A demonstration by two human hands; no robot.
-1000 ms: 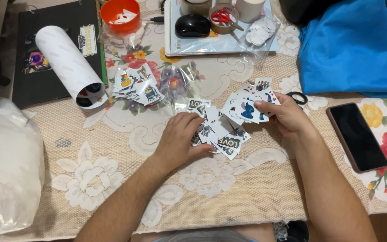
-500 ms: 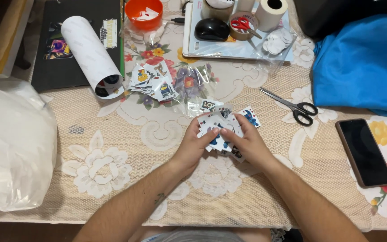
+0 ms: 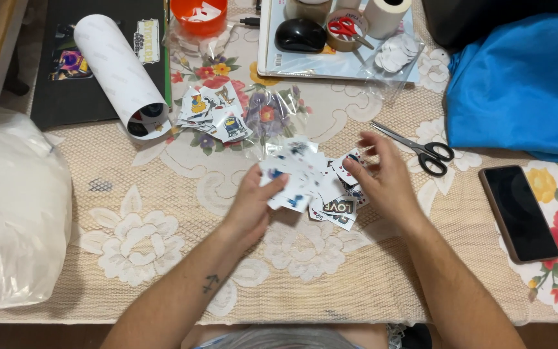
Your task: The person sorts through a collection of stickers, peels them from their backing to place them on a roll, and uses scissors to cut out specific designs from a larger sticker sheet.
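The left hand point(image 3: 253, 203) holds a few stickers point(image 3: 292, 187), fingers closed on them, just above the tabletop point(image 3: 163, 213). The right hand point(image 3: 382, 181) is open with fingers spread, and it touches the sticker pile point(image 3: 337, 207) beside it. Scissors point(image 3: 421, 148) lie near on the right, a phone point(image 3: 518, 213) further right. A second sticker heap point(image 3: 214, 113) lies behind.

Blue cloth point(image 3: 518, 84), beige floral lace tablecloth point(image 3: 163, 220), black-handled scissors point(image 3: 421, 150)

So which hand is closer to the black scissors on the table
Right. The right hand sits just left of the black scissors; the left hand is farther left, holding stickers.
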